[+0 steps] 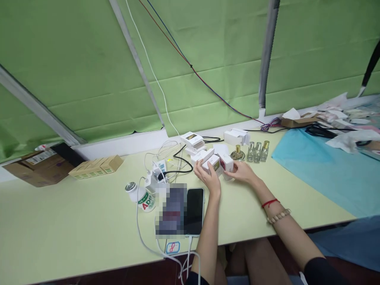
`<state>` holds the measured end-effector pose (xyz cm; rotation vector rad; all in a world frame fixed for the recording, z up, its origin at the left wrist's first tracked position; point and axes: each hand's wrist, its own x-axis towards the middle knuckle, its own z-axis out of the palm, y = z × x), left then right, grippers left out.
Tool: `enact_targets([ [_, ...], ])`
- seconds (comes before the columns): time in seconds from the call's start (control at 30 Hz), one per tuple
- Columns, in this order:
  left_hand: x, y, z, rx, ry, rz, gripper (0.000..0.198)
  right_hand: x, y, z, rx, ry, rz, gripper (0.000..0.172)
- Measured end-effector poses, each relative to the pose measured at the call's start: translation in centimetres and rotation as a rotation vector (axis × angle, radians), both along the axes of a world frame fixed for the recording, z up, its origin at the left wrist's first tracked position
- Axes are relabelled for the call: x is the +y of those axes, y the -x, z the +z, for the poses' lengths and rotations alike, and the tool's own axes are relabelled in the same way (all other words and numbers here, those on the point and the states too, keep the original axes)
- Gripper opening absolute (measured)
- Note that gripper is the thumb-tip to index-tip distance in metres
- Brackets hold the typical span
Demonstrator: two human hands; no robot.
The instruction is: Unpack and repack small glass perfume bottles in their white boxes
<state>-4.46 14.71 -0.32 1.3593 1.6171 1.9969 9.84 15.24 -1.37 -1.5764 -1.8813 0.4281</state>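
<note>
My left hand is closed around a small white box with a greenish picture on its side. Beside it, my right hand grips another small white box that has a red picture on one face. The two boxes are side by side, close together just above the table. Behind them lie more white cartons and a stack with a white box on top. To the right of the boxes stands a round glass bottle with a gold cap, then several small clear glass bottles.
Two phones, one a black-screened phone, lie before me with cables. Left are a white ADF bottle, a power strip, tan boxes and a brown carton. Blue sheeting covers the table's right side.
</note>
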Motion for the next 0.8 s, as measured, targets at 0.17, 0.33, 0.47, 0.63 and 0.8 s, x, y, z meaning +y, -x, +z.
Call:
enact_targets([
  [0.17, 0.0, -0.3, -0.1, -0.047, 0.035, 0.060, 0.042, -0.1, -0.1, 0.3, -0.001, -0.027, -0.017, 0.053],
  [0.33, 0.1, -0.9, -0.3, -0.196, 0.194, 0.032, 0.046, 0.1, -0.1, 0.1, 0.023, -0.064, -0.087, 0.055],
  [0.47, -0.2, -1.1, -0.1, -0.234, 0.320, 0.006, 0.055, 0.6, -0.1, -0.4, 0.122, -0.093, -0.135, 0.059],
  [0.63, -0.8, -1.3, 0.2, -0.106, 0.386, 0.077, 0.069, 1.0, 0.0, -1.1, 0.218, -0.163, -0.150, 0.063],
  [0.8, -1.1, -2.1, -0.5, 0.037, 0.238, 0.087, 0.081, 0.9, 0.3, -1.4, 0.288, -0.178, -0.161, 0.063],
])
